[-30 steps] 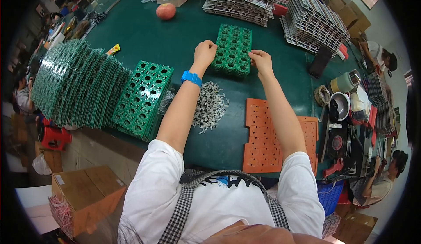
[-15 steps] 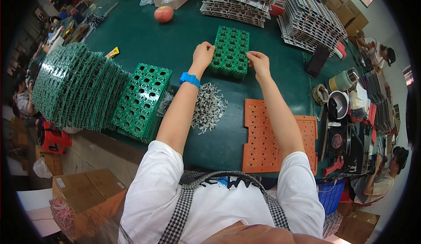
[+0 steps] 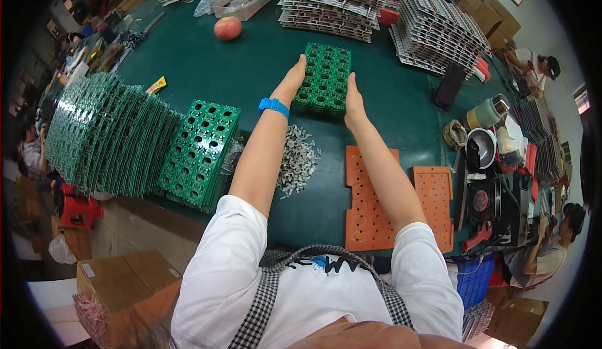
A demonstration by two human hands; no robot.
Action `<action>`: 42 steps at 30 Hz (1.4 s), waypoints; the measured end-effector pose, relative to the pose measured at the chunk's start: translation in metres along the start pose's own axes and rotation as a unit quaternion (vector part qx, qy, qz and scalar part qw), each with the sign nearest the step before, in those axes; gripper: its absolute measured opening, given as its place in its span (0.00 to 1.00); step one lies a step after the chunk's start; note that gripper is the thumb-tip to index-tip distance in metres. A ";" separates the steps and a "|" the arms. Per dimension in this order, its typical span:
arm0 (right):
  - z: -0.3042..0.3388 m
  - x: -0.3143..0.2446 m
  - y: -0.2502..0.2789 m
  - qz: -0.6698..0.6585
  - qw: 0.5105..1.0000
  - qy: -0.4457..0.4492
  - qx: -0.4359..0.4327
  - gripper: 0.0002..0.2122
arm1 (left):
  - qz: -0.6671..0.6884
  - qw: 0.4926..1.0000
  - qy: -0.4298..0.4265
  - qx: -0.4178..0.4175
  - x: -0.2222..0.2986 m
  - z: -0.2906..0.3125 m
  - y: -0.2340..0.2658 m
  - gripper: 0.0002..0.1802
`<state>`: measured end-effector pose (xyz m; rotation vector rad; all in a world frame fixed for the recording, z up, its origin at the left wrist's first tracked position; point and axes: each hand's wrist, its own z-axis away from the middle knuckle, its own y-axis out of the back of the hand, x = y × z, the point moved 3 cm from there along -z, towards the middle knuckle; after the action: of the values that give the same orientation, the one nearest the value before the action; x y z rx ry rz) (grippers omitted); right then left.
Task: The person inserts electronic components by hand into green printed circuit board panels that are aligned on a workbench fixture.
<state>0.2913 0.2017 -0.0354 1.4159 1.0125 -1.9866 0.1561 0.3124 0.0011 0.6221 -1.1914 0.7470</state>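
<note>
A stack of green circuit boards [image 3: 325, 76] with rows of dark round holes lies on the table in front of me. Along its left side my left hand [image 3: 293, 80] stands on edge with fingers straight. On the opposite side my right hand [image 3: 354, 102] is held the same way, its palm facing the stack. Both hands are flat at the stack's sides, not wrapped round it. Beside my left forearm is a heap of small grey-white parts [image 3: 298, 163]. Under my right forearm lies an orange perforated plate [image 3: 365, 214], partly hidden by the arm.
To the left stand another green board stack [image 3: 200, 151] and a long leaning row of boards [image 3: 103, 136]. An apple [image 3: 227, 28], stacked pale boards [image 3: 335, 4] and a black phone-like object [image 3: 449, 87] lie farther off. Bowls and tools crowd the right, near a metal bowl [image 3: 483, 145].
My fingers have straightened from a bent, pinching pose at the stack's upper sides. My right hand has turned flat and come lower along the stack. The whole view has shifted slightly.
</note>
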 end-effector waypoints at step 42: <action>0.326 0.005 0.100 0.644 0.734 0.198 -0.085 0.30 | -0.646 0.692 -0.209 0.246 -0.033 0.339 0.122 0.35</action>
<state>0.1775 -0.1185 -0.0085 1.7088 0.1128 -0.5555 -0.1445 0.1208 0.0629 1.8823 -0.6162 -0.3733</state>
